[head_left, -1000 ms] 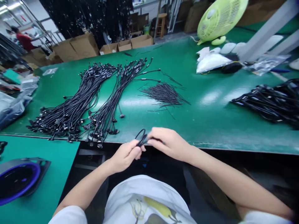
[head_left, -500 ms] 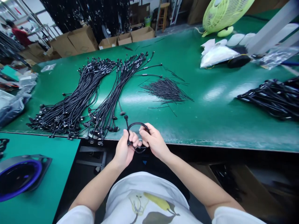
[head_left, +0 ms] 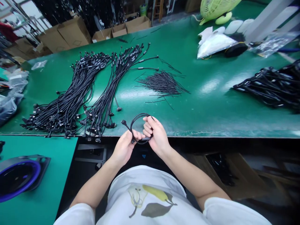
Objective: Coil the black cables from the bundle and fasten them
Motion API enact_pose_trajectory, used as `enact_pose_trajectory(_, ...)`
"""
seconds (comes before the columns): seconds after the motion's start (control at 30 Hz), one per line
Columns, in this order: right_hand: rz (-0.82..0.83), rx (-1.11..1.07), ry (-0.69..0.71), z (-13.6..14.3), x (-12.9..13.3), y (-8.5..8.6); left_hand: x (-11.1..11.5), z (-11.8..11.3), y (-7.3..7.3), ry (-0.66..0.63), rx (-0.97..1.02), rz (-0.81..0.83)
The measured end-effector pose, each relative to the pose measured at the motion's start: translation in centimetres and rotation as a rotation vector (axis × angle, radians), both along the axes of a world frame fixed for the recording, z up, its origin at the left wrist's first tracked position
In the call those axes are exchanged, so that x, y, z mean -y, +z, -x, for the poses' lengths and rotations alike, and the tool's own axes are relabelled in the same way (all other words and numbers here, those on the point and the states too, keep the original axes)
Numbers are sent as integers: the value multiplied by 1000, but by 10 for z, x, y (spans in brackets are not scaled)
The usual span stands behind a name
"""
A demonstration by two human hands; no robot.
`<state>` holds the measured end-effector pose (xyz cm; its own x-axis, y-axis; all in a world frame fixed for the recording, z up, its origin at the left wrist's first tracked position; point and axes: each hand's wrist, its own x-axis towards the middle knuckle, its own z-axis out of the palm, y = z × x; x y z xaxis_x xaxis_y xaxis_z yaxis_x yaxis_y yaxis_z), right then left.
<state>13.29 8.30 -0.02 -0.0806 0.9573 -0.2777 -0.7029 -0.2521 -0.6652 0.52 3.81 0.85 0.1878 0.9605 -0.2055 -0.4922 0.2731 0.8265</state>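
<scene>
A black cable (head_left: 138,115) is looped into a ring between my two hands, just in front of the green table's near edge. My left hand (head_left: 125,144) pinches the ring's left side, where one plug end sticks out up and to the left. On the right side, my right hand (head_left: 156,134) has its fingers closed round the coil. Beyond the hands lies a heap of short thin black ties (head_left: 162,82). Two bundles of black cables, a large one (head_left: 77,84) and a narrower one (head_left: 112,84), spread to the left of the ties.
Coiled black cables (head_left: 272,89) lie at the right of the green table (head_left: 206,115). Behind them are a white bag (head_left: 214,45) and a green fan (head_left: 217,9). A blue-rimmed bowl (head_left: 37,172) sits at lower left; cardboard boxes (head_left: 75,32) stand behind the table.
The coil between my hands has opened into a wider ring, and its plug end now points more to the left. My right hand has shifted slightly right. The camera view has shifted a little.
</scene>
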Motion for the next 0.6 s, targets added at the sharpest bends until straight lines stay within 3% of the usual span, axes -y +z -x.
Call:
enact_pose_trajectory(0.07,-7,-18,-6,2,2,0,4,-3,0,51,28,-20)
enact_pose_trajectory(0.2,-50,38,2,5,11,-2,9,-7,3,-54,-38,-37)
enact_pose_trajectory(0.33,-247,286,156,-7,15,-9,5,2,6,51,-86,24)
enact_pose_trajectory(0.47,-312,550,268,-25,8,-9,4,10,3,-124,-177,45)
enact_pose_trajectory(0.6,-213,408,322,-27,4,4,10,5,-6,-178,-191,-36)
